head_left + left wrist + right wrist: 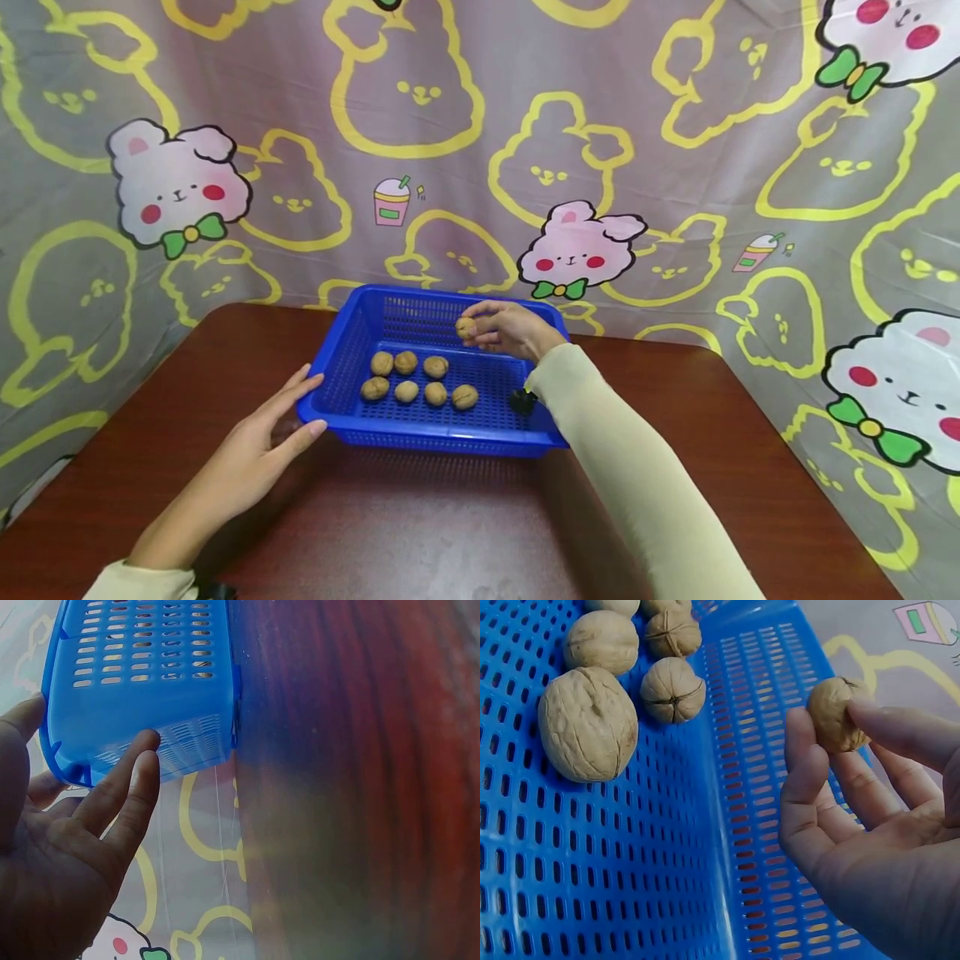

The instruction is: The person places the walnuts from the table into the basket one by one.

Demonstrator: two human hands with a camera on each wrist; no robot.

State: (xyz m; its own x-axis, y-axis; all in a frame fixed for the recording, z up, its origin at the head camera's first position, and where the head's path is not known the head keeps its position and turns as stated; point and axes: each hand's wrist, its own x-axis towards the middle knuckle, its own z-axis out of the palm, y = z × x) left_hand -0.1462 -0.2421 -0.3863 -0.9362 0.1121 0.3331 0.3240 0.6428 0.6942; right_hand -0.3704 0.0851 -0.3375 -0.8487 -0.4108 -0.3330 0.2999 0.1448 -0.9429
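A blue plastic basket (442,438) with slotted walls stands on the table. Several walnuts (435,394) lie in two rows on its floor, toward the left; one large walnut (589,724) sits closest in the right wrist view. Over the basket's back right part, my right hand (512,328) pinches a single walnut (834,712) between thumb and fingertips, lifted off the floor. My left hand (251,446) spans the basket's front left corner, thumb and fingertips touching the rim. In the left wrist view, this hand's fingers (135,799) extend fairly straight beside the outer wall.
The brown wooden table (450,517) extends around the basket on both sides and in front. A patterned cloth curtain (442,179) with cartoon rabbits hangs close behind the basket and along the table's sides. A small black object (522,402) shows beneath the right sleeve.
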